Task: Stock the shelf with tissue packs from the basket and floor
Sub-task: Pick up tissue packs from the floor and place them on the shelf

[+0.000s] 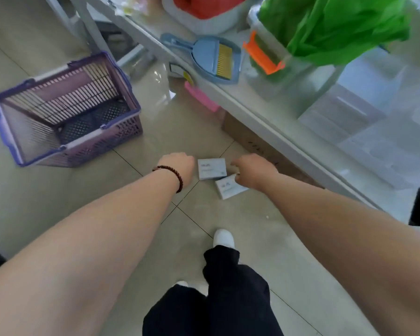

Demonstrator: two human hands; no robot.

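Observation:
Two pale blue-white tissue packs lie on the tiled floor below me, one (212,168) between my hands and another (229,187) just nearer, partly under my right hand. My left hand (180,163), with a dark bead bracelet on the wrist, hovers at the left edge of the farther pack with its fingers curled down and hidden. My right hand (252,169) reaches over the right side of both packs, fingers curled downward; whether it grips a pack is hidden. The purple basket (66,112) stands on the floor to the left and looks empty. The white shelf (264,112) runs along the right.
On the shelf lie a blue dustpan with brush (209,59), an orange-and-green brush (264,57), a green bag (337,27) and clear plastic boxes (374,112). A pink item (200,95) and a cardboard box (252,141) sit under the shelf. My feet stand on the tiles below.

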